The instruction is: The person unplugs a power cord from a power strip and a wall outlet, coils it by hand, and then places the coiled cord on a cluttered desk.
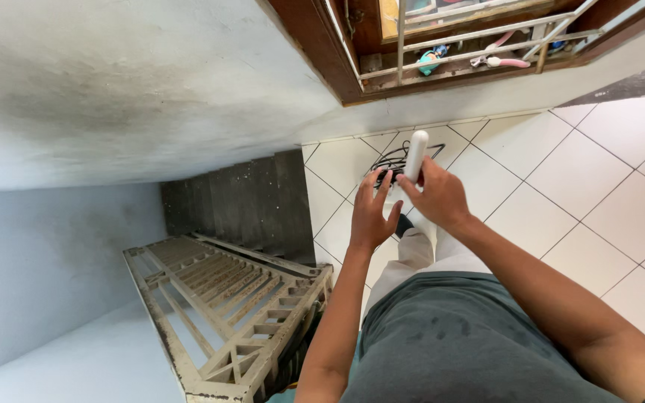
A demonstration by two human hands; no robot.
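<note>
Frame centre: right hand (442, 195) fingers gripping white handle (416, 155); left hand (371, 213) open beside it; wire head (397, 158) off the floor (599, 186).

A handheld stick-shaped device (416, 155) sat in the right hand (439, 195), the left hand (372, 215) just at its nine o'clock, a wire rack (396, 158) on the tiled floor (599, 179) behind both, a metal gate (225, 306) at eight o'clock.

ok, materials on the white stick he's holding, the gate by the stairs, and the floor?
White stick: looks like smooth plastic, even matte white, rounded end. Gate: probably painted metal, pale coat chipped and rusty at the edges. Floor: glazed white tiles, grout lines, slight sheen.
</note>
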